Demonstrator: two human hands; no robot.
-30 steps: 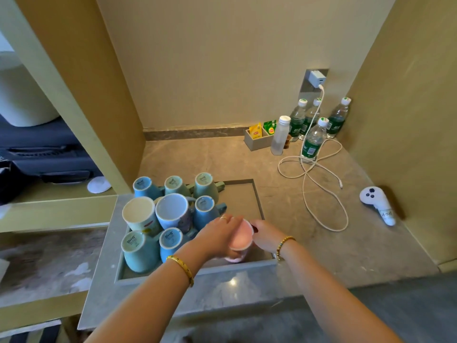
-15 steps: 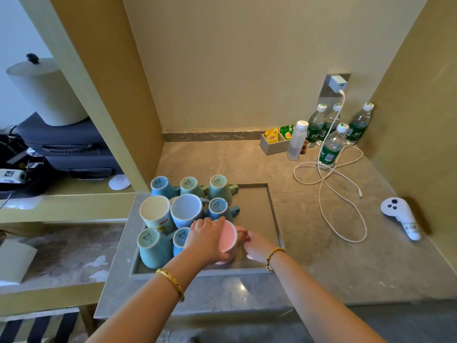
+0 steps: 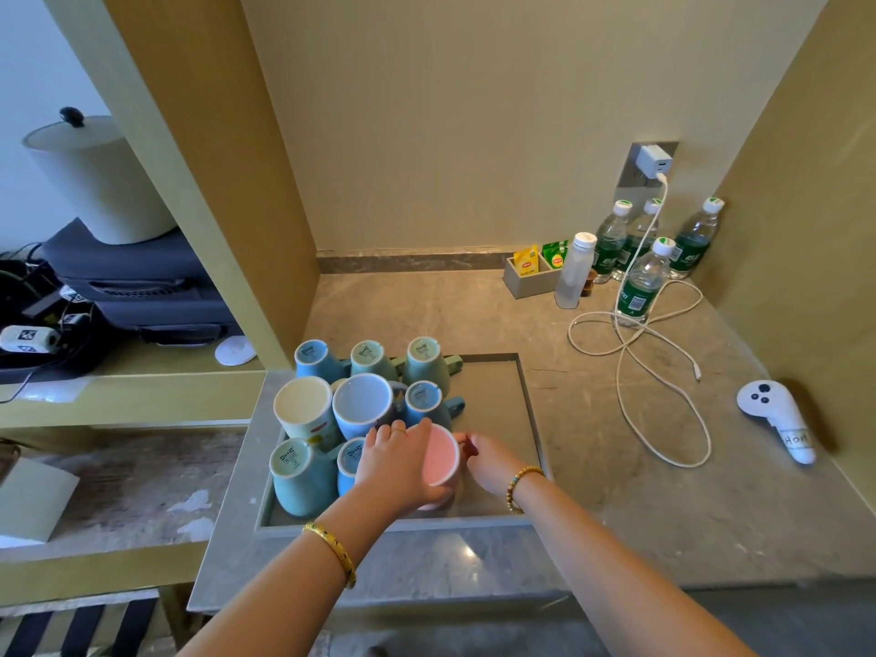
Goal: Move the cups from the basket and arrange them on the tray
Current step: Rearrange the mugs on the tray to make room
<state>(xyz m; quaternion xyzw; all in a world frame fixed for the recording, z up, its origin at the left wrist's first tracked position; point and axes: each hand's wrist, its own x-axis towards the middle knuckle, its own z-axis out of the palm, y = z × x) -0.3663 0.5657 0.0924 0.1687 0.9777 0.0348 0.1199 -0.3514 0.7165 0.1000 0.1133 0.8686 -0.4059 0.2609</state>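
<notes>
A pink cup [image 3: 440, 455] stands upright in the recessed grey tray [image 3: 521, 395], near its front edge. My left hand [image 3: 396, 459] wraps its left side and my right hand [image 3: 488, 459] grips its handle side. To the left in the tray stand several blue and green cups, most upside down: a green one [image 3: 296, 481] at the front left, a cream-lined one [image 3: 303, 410] and a pale blue one [image 3: 362, 405] upright behind it. No basket is in sight.
On the marble counter lie a white charging cable [image 3: 635, 372], several water bottles [image 3: 640, 286], a white bottle [image 3: 573, 272], a tea-bag box [image 3: 531, 275] and a white controller [image 3: 777, 424]. A wooden partition [image 3: 213, 182] rises on the left.
The view has shifted right and up. Both hands stay on the pink cup, which now stands slightly closer to the neighbouring cups.
</notes>
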